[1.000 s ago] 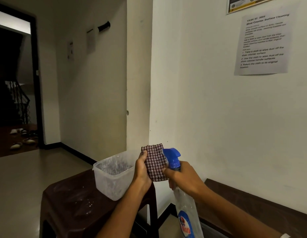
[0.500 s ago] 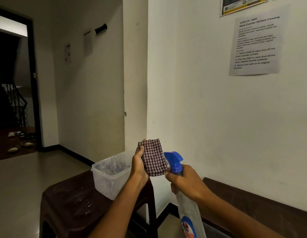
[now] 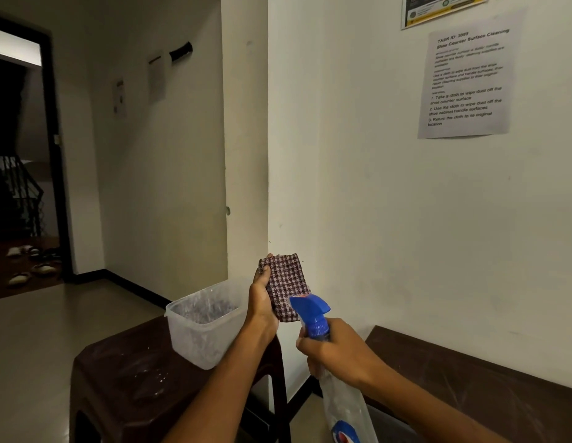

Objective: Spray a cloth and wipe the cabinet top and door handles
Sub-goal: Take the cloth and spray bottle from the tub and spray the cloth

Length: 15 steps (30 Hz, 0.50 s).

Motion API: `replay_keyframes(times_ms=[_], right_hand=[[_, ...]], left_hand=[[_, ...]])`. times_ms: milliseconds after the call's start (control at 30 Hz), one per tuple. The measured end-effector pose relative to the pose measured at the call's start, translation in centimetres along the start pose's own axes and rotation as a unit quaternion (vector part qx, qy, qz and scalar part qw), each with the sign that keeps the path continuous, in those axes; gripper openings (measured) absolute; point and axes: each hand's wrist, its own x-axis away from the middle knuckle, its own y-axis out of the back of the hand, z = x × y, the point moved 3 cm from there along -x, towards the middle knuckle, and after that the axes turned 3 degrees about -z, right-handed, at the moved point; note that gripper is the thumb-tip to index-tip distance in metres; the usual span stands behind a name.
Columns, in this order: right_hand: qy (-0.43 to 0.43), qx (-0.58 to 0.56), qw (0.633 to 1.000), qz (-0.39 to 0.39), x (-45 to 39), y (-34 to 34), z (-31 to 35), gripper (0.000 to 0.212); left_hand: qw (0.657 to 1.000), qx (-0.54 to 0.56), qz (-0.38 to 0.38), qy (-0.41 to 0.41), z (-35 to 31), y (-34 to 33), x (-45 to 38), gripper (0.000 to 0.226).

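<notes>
Compared with half a second earlier, the cloth [image 3: 285, 286] has been raised a little relative to the spray bottle [image 3: 340, 393], whose blue nozzle head [image 3: 310, 310] now overlaps the cloth's lower right corner instead of sitting beside it. The folded, red-and-white checked cloth is held upright in front of the white wall [image 3: 358, 193], gripped along its left edge by the left hand [image 3: 262, 306], with the thumb laid on the fabric's front. The bottle is clasped around its neck by the right hand [image 3: 337, 351], fingers closed around it just below the blue head; whether a finger is pressed on the trigger cannot be told. The nozzle is pointed toward the cloth, and the clear body with its label is seen running down to the lower edge of the view. Just left of the left hand, a translucent plastic container [image 3: 205, 327] is seen standing open on the dark brown tabletop [image 3: 125, 378]. To the right, along the wall, the dark wooden cabinet top [image 3: 470, 378] is visible. A printed task sheet [image 3: 467, 81] is fixed to the wall above. On the far left, footwear [image 3: 32, 263] lies on the floor beyond a dark doorway [image 3: 19, 148].
</notes>
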Motion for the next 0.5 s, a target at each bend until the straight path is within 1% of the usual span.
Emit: replay_keyframes(times_ms=[100, 200, 400, 500], right_hand=[[-0.004, -0.011, 1.000, -0.019, 0.1, 0.5, -0.3, 0.010], [-0.012, -0.035, 0.999, -0.037, 0.3, 1.6, -0.8, 0.008], [-0.033, 0.020, 0.999, -0.024, -0.2, 2.3, -2.4, 0.007], [-0.028, 0.002, 0.999, -0.026, -0.4, 2.5, -2.7, 0.011]], left_hand=[[1.000, 0.004, 0.004, -0.004, -0.2, -0.2, 0.0, 0.034], [1.000, 0.010, 0.008, -0.006, -0.4, -0.1, -0.2, 0.030], [0.999, 0.017, 0.020, -0.019, -0.9, 0.0, -0.3, 0.027], [1.000, 0.013, 0.020, -0.017, -1.1, 0.1, -0.3, 0.030]])
